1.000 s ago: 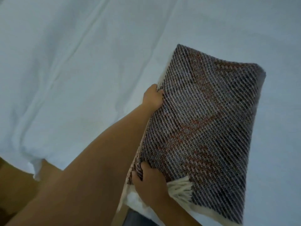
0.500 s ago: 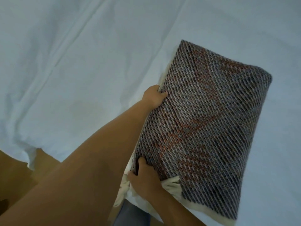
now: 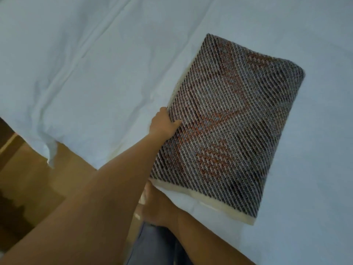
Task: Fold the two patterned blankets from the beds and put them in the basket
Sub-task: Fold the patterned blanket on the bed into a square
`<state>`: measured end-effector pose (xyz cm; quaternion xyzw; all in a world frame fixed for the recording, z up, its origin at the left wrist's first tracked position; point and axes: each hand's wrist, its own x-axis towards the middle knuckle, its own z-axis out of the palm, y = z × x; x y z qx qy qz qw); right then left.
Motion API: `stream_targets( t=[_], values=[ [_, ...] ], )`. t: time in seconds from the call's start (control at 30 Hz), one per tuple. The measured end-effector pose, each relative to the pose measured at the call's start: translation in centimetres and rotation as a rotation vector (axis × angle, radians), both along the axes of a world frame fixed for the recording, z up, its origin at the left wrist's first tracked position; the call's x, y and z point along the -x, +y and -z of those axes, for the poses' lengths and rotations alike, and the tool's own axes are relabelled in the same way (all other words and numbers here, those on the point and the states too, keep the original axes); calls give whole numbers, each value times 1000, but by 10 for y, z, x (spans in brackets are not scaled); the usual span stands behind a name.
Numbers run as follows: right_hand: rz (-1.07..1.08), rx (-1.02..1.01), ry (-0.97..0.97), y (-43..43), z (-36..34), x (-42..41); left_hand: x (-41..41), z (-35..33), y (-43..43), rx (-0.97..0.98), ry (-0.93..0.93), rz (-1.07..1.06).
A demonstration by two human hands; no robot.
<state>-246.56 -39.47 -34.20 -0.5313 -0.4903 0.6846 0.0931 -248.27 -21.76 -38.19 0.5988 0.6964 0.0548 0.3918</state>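
The folded patterned blanket [image 3: 229,121] lies flat on the bed, on its white sheet [image 3: 86,73], as a thick rectangular packet set at a slant to the bed's near edge. Its weave is dark with pale diagonal lines and reddish-orange figures across the middle. A cream border [image 3: 219,207] runs along its near short side, and a thin strip of the same cream shows down its left long side.

The left hand [image 3: 162,127] reaches in from the lower left and grips the blanket's left long edge about halfway along. Its thumb [image 3: 175,123] lies on top of the weave and the other fingers are out of sight beneath the edge.

The right hand [image 3: 155,206] is at the near edge of the bed, just below the blanket's near left corner, with its back towards the camera. Its fingertips are hidden where they meet that corner and the picture is blurred there, so I cannot tell whether it holds anything or lies loose.

The sheet is creased in long folds on the left, and one corner of it hangs over the bed's edge above the wooden floor [image 3: 38,188]. A blue-grey trouser leg [image 3: 152,247] shows at the bottom, between the two forearms
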Motion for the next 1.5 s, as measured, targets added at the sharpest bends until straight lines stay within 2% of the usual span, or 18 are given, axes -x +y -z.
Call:
stream_targets(
  t=[0.07,0.23,0.43,0.6,0.7,0.8,0.87,0.93,1.1,1.27,1.5],
  values=[
    [51,21,12,-8,0,-11,-1,-8,-10,-30,86,8],
    [66,-98,-285,-6,14,-50,-10,-21,-33,-71,154,70],
    [198,-120,-308,19,16,-87,-15,-25,-34,-156,236,197],
    [221,-181,-359,53,17,-102,-28,-23,-10,-184,203,309],
    [233,-288,-476,85,18,-115,-42,-20,15,-213,181,431],
    [274,-500,-675,122,21,-127,-56,-15,46,-255,169,520],
    [280,-574,-750,151,27,-135,-67,-9,66,-318,188,633],
    [244,-586,-810,182,39,-146,-81,-1,88,-375,207,748],
    [129,-595,-975,225,71,-186,-109,27,129,-432,272,869],
    [38,-612,-1049,241,85,-231,-136,50,160,-464,291,896],
    [257,-489,-1213,251,89,-330,-161,67,218,-491,299,876]
  ],
)
